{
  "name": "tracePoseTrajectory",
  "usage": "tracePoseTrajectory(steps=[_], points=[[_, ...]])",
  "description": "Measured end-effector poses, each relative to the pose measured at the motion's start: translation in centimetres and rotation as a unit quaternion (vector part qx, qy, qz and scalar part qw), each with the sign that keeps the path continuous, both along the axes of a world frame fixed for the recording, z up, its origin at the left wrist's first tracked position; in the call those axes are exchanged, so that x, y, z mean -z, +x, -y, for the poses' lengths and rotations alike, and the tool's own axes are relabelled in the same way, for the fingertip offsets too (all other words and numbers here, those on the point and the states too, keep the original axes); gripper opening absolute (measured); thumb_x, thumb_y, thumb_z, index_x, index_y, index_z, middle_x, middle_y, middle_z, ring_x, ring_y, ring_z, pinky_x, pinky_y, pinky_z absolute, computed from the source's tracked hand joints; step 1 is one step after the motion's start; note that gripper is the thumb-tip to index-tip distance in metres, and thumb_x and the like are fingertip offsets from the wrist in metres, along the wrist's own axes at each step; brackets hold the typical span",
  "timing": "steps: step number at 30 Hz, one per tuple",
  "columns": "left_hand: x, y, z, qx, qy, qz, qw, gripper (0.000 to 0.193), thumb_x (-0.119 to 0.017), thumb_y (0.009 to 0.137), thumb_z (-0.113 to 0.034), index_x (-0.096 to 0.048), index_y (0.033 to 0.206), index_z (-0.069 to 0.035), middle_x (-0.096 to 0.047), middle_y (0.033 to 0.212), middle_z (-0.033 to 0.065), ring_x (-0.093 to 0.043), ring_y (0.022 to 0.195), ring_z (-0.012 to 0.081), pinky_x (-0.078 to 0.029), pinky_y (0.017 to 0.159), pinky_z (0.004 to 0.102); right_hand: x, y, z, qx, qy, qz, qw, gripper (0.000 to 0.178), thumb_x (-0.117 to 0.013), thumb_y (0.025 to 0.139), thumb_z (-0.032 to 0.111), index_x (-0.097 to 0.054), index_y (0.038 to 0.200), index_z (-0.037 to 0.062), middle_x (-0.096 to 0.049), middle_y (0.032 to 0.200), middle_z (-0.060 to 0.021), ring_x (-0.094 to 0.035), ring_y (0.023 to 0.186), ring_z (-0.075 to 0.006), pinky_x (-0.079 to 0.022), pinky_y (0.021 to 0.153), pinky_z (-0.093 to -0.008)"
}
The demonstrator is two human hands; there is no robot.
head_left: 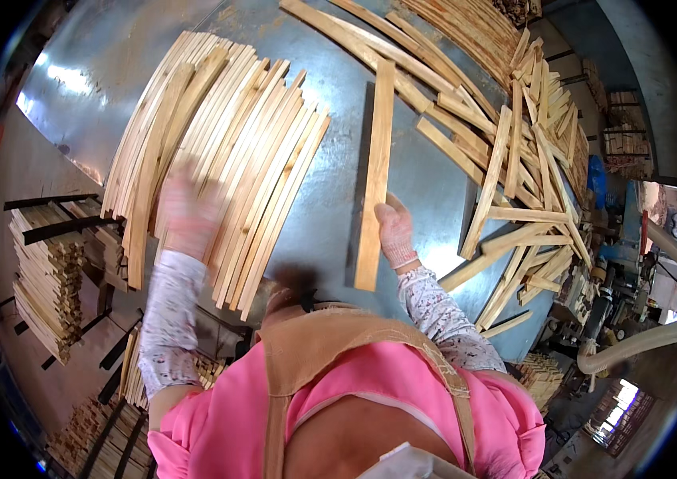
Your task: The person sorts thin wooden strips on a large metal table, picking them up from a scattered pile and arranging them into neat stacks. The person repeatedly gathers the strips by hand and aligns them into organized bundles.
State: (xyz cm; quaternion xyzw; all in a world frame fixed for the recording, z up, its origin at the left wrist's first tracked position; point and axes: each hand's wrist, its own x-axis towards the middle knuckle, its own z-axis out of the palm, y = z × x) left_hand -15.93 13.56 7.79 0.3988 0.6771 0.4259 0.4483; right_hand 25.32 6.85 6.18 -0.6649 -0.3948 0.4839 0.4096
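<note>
In my right hand (397,229), closed round its near part, is a flat wooden slat (377,168), tilted a little above the metal table. Over to the left my left hand (189,214) is smeared by motion above a row of wooden strips (267,176) laid side by side. Two slats (151,172) lie slantwise on top of that row, just left of my left hand. Whether its fingers touch any strip is hidden by the blur. Both forearms wear patterned sleeves, and the right hand has a light knitted glove.
A loose heap of wooden slats (526,160) covers the table's right side, crossing at many angles. The metal table (318,56) shows bare between row and heap. Stacked timber (43,275) stands on racks at the left. A pale hose (642,342) runs at the lower right.
</note>
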Motion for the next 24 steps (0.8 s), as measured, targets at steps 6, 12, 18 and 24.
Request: tracePoseTrajectory(steps=[6, 12, 18, 24], points=[[-5.2, 18.8, 0.2, 0.219, -0.16, 0.318, 0.908, 0.045, -0.075, 0.101, -0.024, -0.057, 0.136, -0.003, -0.07, 0.1, 0.0071, -0.069, 0.082, 0.015, -0.059, 0.073, 0.0318, -3.6, -4.0, -14.6, -0.031, 0.058, -0.03, 0.997, 0.053, -0.067, 0.104, 0.037, -0.067, 0.141, -0.0013, -0.077, 0.121, -0.0184, -0.072, 0.114, -0.0321, -0.054, 0.104, -0.0395], [-5.1, 20.9, -10.0, 0.041, -0.033, 0.279, 0.959, 0.036, -0.072, 0.1, -0.02, -0.053, 0.127, -0.003, -0.065, 0.089, 0.0042, -0.064, 0.077, 0.0123, -0.054, 0.066, 0.028, 0.3, 9.0, -28.9, -0.135, 0.089, 0.581, 0.798, 0.071, -0.076, 0.09, 0.033, -0.055, 0.155, 0.0122, -0.067, 0.143, -0.017, -0.059, 0.136, -0.0405, -0.047, 0.114, -0.0511], [0.3, 25.8, -12.7, -0.013, -0.033, 0.297, 0.954, 0.045, -0.072, 0.104, -0.023, -0.048, 0.137, -0.003, -0.061, 0.097, 0.0059, -0.063, 0.075, 0.0144, -0.058, 0.068, 0.0292, -3.4, 5.6, -27.6, -0.218, -0.041, 0.17, 0.96, 0.045, -0.068, 0.099, 0.036, -0.07, 0.132, 0.0058, -0.069, 0.139, -0.0233, -0.067, 0.123, -0.0445, -0.056, 0.104, -0.0443], [0.9, 28.9, -17.1, 0.098, -0.037, 0.326, 0.939, 0.059, -0.077, 0.093, -0.02, -0.046, 0.14, -0.002, -0.061, 0.114, 0.0096, -0.068, 0.091, 0.0191, -0.06, 0.077, 0.0331, 0.7, 7.7, -28.3, -0.35, 0.181, 0.321, 0.861, 0.037, -0.064, 0.099, 0.027, -0.072, 0.128, 0.0063, -0.074, 0.127, -0.0211, -0.069, 0.12, -0.0396, -0.056, 0.105, -0.0468]])
